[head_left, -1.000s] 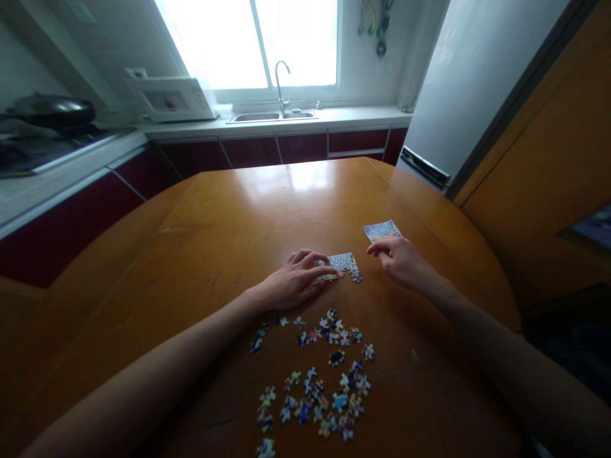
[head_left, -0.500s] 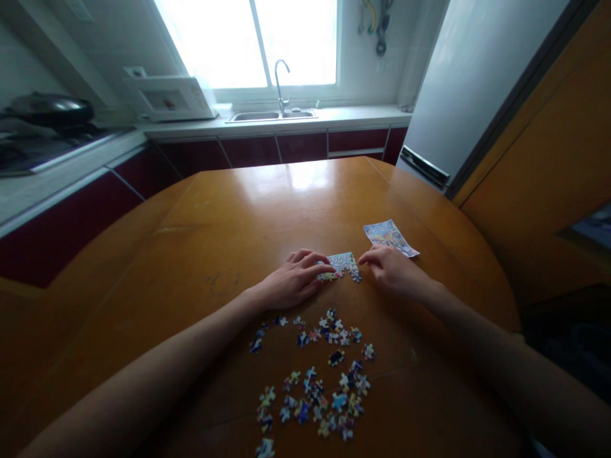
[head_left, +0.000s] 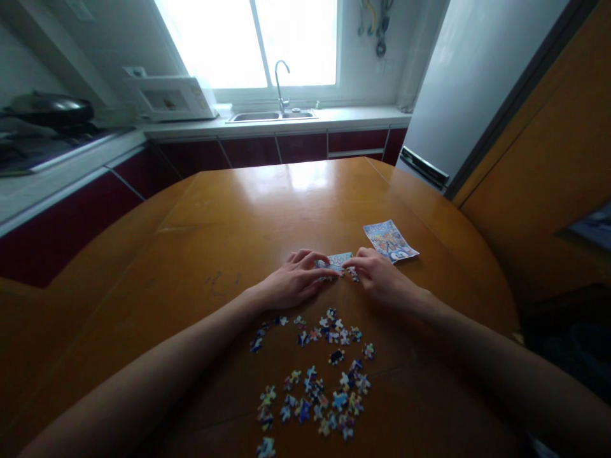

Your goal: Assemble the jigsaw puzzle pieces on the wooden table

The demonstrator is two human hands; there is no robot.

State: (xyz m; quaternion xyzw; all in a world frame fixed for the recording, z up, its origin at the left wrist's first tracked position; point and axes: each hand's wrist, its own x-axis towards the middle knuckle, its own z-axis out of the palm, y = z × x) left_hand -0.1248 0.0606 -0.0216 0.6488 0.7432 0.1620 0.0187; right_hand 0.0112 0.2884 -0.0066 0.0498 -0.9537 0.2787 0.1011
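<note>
A partly assembled jigsaw puzzle [head_left: 340, 258] with a pale blue picture lies flat on the table, partly covered by both hands. My left hand [head_left: 296, 278] rests on its left side, fingers spread and thumb stretched along its lower edge. From the right, my right hand [head_left: 377, 275] reaches over the puzzle, its fingertips touching the surface near the middle. Those fingers are bent and drawn together; whether a piece is under them I cannot make out. Loose puzzle pieces [head_left: 339, 401] lie scattered nearer to me, with another group of pieces [head_left: 329, 327] just below my hands.
A printed picture sheet [head_left: 389, 240] lies beyond my right hand. The wooden table [head_left: 229, 222] has a rounded edge. Behind it stand a counter with a sink [head_left: 258, 116] and a microwave [head_left: 172, 98]. A fridge [head_left: 443, 83] is at the right, a pan [head_left: 52, 109] at the left.
My right hand has moved left from the puzzle's right edge onto its surface, uncovering more of the picture sheet. My left hand stays nearly still, its thumb slightly further right.
</note>
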